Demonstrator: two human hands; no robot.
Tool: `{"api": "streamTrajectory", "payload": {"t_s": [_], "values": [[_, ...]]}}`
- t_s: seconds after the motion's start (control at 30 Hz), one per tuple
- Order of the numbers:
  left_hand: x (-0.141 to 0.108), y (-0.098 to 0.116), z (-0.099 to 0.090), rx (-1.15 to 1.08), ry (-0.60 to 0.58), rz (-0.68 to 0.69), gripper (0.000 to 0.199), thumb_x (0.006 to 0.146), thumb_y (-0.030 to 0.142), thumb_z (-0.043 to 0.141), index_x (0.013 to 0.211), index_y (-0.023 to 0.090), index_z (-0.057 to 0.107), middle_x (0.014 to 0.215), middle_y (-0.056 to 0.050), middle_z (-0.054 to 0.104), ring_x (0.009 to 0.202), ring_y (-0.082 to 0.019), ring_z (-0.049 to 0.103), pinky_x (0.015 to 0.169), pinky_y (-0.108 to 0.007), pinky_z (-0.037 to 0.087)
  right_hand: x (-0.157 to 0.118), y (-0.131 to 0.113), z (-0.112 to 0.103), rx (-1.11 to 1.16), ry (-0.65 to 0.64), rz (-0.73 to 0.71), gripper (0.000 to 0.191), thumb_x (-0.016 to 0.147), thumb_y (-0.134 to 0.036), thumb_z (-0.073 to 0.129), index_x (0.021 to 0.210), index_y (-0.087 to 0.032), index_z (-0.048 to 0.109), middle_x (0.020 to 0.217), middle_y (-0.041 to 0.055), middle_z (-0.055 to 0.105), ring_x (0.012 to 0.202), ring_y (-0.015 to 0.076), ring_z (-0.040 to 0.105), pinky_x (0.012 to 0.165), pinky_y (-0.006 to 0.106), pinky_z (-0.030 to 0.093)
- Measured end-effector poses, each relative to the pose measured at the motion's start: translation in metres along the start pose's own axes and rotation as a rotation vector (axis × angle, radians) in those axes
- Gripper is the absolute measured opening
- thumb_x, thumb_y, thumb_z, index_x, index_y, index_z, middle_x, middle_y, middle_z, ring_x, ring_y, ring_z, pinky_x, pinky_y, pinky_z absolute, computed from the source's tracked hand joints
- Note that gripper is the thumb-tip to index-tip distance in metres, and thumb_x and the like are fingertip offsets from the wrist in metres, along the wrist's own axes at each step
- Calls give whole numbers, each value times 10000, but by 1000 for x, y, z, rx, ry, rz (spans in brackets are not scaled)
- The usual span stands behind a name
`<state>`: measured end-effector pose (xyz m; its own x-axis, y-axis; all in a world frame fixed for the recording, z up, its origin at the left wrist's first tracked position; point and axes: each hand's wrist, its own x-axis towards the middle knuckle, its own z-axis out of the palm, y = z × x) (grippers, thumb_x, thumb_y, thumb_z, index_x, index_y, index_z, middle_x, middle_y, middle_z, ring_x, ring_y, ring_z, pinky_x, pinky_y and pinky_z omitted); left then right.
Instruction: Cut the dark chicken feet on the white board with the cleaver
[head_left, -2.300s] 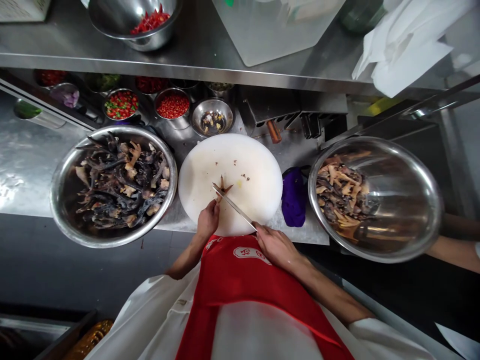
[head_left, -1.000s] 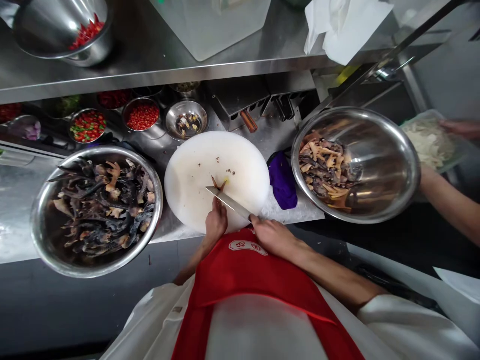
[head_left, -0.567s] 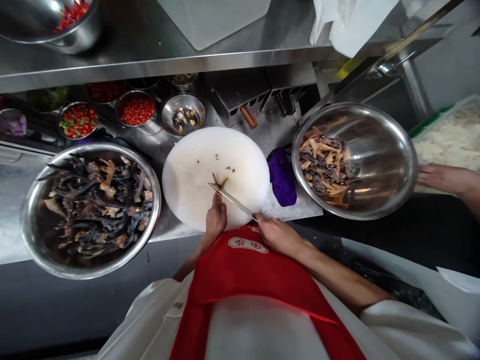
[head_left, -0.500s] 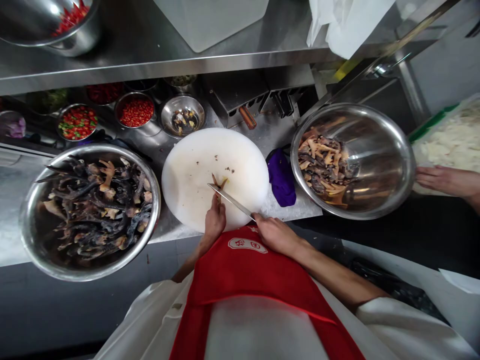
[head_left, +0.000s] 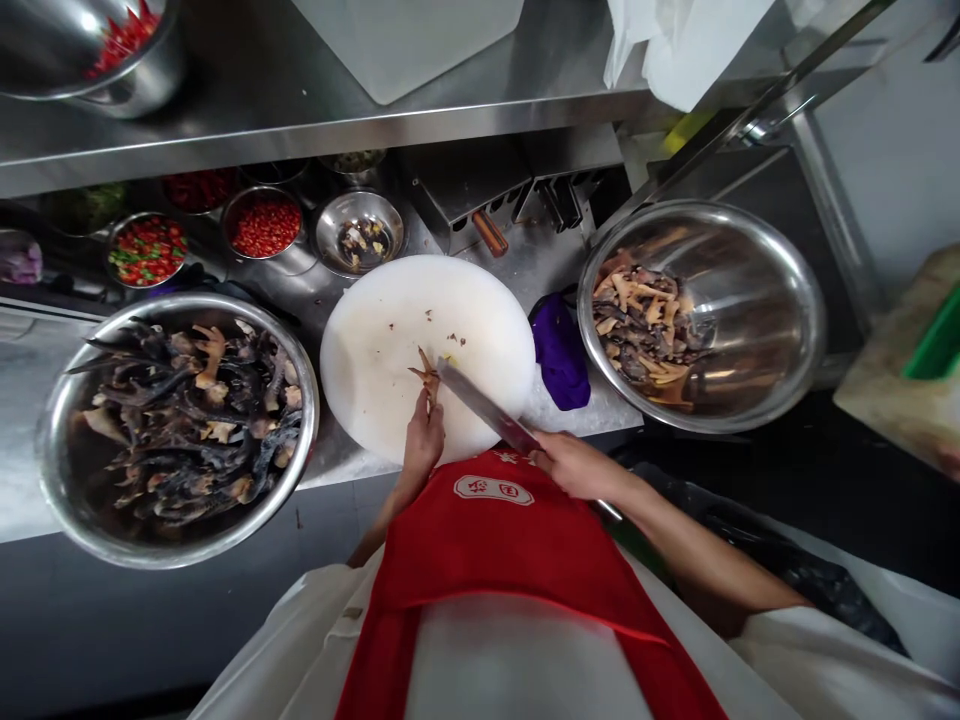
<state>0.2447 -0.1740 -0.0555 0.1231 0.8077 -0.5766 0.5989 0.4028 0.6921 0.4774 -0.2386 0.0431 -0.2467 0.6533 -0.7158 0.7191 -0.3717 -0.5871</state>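
One foot (head_left: 426, 380) is over the middle of the board (head_left: 375, 320), well inside the edge, with roomy bare surface to its left and beyond. Its toes point away from the person, long axis near to far, leaning slightly left. The left hand (head_left: 424, 435) grips its lower end; the right hand (head_left: 574, 465) holds one knife (head_left: 480, 396), tip just beside the toes. Two big bowls flank the board: left bowl (head_left: 79, 490) close beside, right bowl (head_left: 761, 315) past one purple cloth (head_left: 562, 355).
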Motion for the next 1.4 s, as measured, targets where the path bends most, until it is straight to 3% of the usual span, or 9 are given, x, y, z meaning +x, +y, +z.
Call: {"api": "streamTrajectory", "payload": {"t_s": [0.17, 0.27, 0.37, 0.47, 0.57, 0.7, 0.87, 1.03, 1.4], "values": [[0, 1, -3, -110, 38, -8, 634, 959, 534, 260, 1440, 132, 357, 578, 19, 529, 550, -144, 541, 563, -256, 418, 8, 15, -10, 575, -90, 156, 144, 886, -341, 424, 820, -215, 453, 488, -93, 407, 378, 103, 419, 406, 221, 382], [0, 2, -5, -83, 82, 1, 581, 966, 525, 239, 1350, 144, 450, 604, 9, 542, 566, -145, 547, 575, -252, 415, 17, 22, -14, 729, -158, 197, 234, 866, -389, 482, 730, -219, 395, 481, -94, 412, 350, 83, 388, 369, 213, 360], [0, 3, -7, 66, 114, 0, 494, 972, 490, 248, 1259, 181, 507, 691, -30, 616, 632, -169, 586, 614, -263, 411, 28, 31, -17, 789, -184, 226, 251, 867, -423, 499, 761, -212, 415, 523, -67, 488, 391, 106, 477, 392, 233, 407], [-1, 5, -10, 262, 131, -35, 439, 973, 447, 277, 1264, 214, 509, 808, -82, 677, 724, -216, 626, 649, -291, 399, 42, 38, -17, 707, -137, 206, 204, 887, -396, 483, 835, -211, 415, 570, -52, 536, 472, 134, 577, 451, 241, 461], [-1, 7, -13, 384, 134, -72, 427, 971, 440, 283, 1254, 233, 527, 844, -96, 684, 761, -239, 634, 678, -315, 407, 57, 41, -13, 489, -10, 160, 206, 920, -408, 453, 874, -214, 402, 563, -82, 501, 415, 102, 545, 418, 200, 415], [4, 7, -15, 504, 224, 108, 313, 929, 391, 427, 1058, 197, 636, 984, -130, 641, 947, -256, 601, 817, -360, 438, 67, 41, -4, 268, 78, 167, 270, 948, -469, 414, 963, -200, 435, 543, -82, 501, 374, 95, 528, 387, 184, 362], [24, 2, -11, 296, 337, 359, 308, 899, 315, 526, 1171, 184, 583, 1084, -117, 599, 952, -197, 590, 819, -325, 488, 71, 34, 3, 215, 139, 146, 316, 940, -503, 439, 1038, -203, 444, 575, -61, 549, 398, 113, 543, 400, 198, 363], [40, -8, -3, 171, 433, 500, 222, 924, 276, 501, 1081, 185, 629, 1038, -92, 630, 908, -170, 612, 797, -316, 517, 83, 19, 1, 177, 151, 145, 299, 930, -484, 463, 1025, -201, 447, 593, -36, 574, 393, 125, 539, 404, 217, 361], [42, -7, -4, 204, 493, 565, 234, 940, 285, 477, 1040, 171, 655, 1027, -104, 656, 976, -195, 615, 892, -362, 510, 75, 12, 0, -78, 177, 120, 327, 930, -466, 461, 1046, -161, 482, 708, 51, 632, 606, 189, 620, 552, 256, 366]]}}
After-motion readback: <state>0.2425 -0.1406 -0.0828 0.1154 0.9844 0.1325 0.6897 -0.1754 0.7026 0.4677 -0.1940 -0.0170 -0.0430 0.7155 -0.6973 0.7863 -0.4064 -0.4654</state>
